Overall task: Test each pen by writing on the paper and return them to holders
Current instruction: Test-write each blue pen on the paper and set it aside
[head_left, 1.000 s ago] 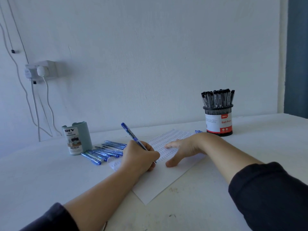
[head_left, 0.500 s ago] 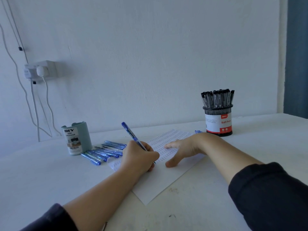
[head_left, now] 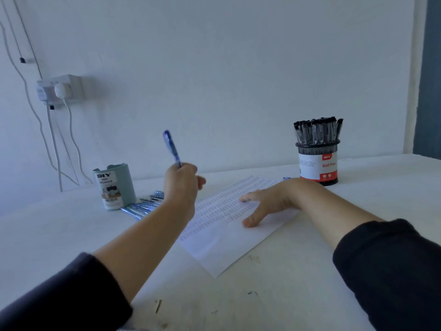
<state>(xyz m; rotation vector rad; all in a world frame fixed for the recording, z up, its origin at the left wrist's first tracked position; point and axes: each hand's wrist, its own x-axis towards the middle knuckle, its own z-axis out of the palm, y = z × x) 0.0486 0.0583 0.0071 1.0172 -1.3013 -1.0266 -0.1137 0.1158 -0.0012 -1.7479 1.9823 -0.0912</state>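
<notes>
Pen in hand: blue capped ballpoint pen [head_left: 172,148] is gripped by the left hand [head_left: 181,185], raised left of centre.
Paper: white sheet [head_left: 229,225], rows written, pressed flat by the open-fingered right hand [head_left: 269,201].
Remaining: blue pens [head_left: 143,206] lie on the bench [head_left: 310,283] beside the teal holder [head_left: 114,187]; not yet returned.
</notes>
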